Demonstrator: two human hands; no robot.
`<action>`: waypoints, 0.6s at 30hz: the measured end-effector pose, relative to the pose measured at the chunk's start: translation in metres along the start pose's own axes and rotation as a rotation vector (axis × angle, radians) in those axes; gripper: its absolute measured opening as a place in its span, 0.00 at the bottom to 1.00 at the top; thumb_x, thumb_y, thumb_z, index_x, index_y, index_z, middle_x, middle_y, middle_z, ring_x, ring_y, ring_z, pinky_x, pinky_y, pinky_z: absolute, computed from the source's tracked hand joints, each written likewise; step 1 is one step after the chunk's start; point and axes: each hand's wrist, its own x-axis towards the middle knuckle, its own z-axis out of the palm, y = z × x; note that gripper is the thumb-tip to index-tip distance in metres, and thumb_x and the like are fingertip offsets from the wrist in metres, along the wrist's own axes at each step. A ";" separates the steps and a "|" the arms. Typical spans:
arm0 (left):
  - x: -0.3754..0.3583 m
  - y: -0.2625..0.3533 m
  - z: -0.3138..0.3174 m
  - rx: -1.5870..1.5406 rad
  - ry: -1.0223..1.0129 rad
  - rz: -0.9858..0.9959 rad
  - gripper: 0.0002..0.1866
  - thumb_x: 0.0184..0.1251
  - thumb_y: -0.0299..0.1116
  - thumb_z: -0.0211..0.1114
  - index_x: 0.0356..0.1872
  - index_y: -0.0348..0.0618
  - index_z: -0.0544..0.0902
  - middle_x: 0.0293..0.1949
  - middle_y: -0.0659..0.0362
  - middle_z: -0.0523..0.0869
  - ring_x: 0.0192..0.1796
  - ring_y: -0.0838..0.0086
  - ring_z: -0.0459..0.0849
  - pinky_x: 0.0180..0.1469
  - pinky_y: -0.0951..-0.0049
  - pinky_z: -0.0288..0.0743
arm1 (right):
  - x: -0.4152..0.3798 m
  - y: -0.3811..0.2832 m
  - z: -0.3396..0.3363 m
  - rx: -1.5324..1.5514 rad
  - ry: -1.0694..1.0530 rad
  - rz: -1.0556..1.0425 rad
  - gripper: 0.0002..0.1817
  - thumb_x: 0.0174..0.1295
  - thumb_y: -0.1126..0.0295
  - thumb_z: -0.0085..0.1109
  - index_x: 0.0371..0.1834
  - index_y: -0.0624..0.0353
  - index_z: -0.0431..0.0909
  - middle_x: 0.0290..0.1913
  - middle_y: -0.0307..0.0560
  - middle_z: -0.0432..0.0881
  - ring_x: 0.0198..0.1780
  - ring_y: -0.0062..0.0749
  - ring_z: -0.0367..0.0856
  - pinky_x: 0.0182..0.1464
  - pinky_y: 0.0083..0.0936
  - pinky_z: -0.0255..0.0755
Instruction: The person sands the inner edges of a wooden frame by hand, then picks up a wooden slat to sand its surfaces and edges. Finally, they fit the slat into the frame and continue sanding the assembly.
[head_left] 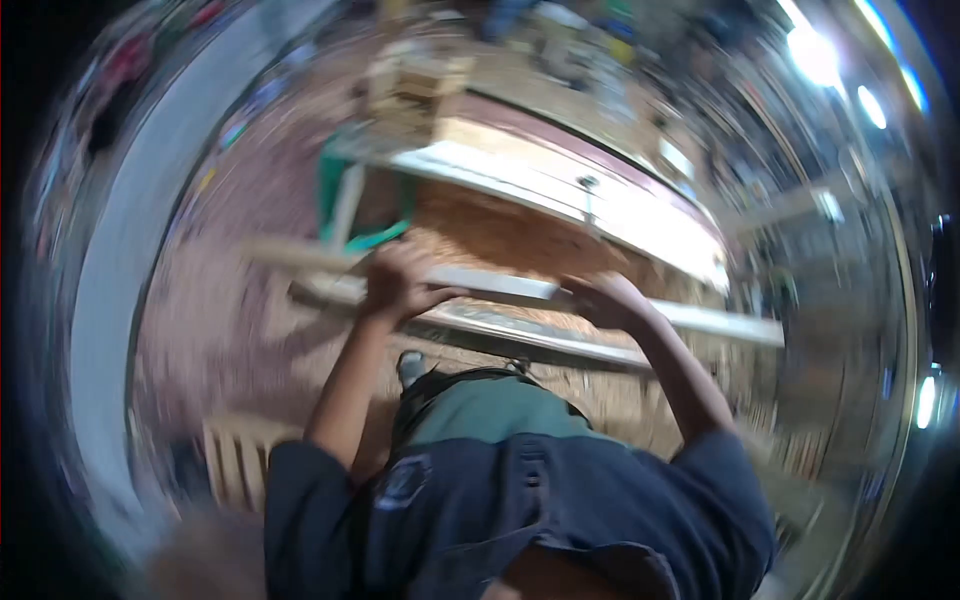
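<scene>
A long pale wooden plank lies across in front of my body, gripped by both hands. My left hand is wrapped round it left of the middle, with the thumb stretched along its near side. Further right, my right hand is closed over the same plank from above. The plank's left end is smeared by motion. Below it, nearer my feet, runs a second long piece, partly covered by the plank and my hands; its material is hard to make out.
Beyond the plank stands a long workbench with a brightly lit top and a clamp-like fitting. A green frame is at its left end, near a wooden box-like stack. Slatted wood is at lower left.
</scene>
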 end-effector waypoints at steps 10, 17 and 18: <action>0.019 0.032 -0.016 0.094 -0.178 -0.021 0.23 0.50 0.55 0.86 0.34 0.50 0.86 0.34 0.59 0.87 0.41 0.55 0.86 0.44 0.54 0.78 | -0.018 -0.005 0.005 0.120 0.075 0.075 0.34 0.59 0.73 0.72 0.71 0.34 0.82 0.47 0.50 0.93 0.48 0.58 0.91 0.50 0.53 0.84; 0.006 0.030 -0.007 0.142 -0.220 0.015 0.22 0.50 0.50 0.86 0.33 0.49 0.83 0.35 0.57 0.86 0.43 0.53 0.86 0.45 0.52 0.78 | -0.028 -0.005 0.028 0.147 0.152 0.037 0.32 0.60 0.72 0.73 0.70 0.37 0.81 0.46 0.50 0.93 0.47 0.59 0.92 0.47 0.52 0.85; 0.004 0.029 -0.006 0.162 -0.225 0.013 0.23 0.51 0.51 0.86 0.33 0.49 0.83 0.35 0.57 0.85 0.43 0.53 0.86 0.45 0.51 0.78 | -0.029 -0.006 0.029 0.149 0.161 0.044 0.32 0.60 0.72 0.73 0.70 0.37 0.81 0.46 0.50 0.93 0.47 0.59 0.92 0.47 0.52 0.85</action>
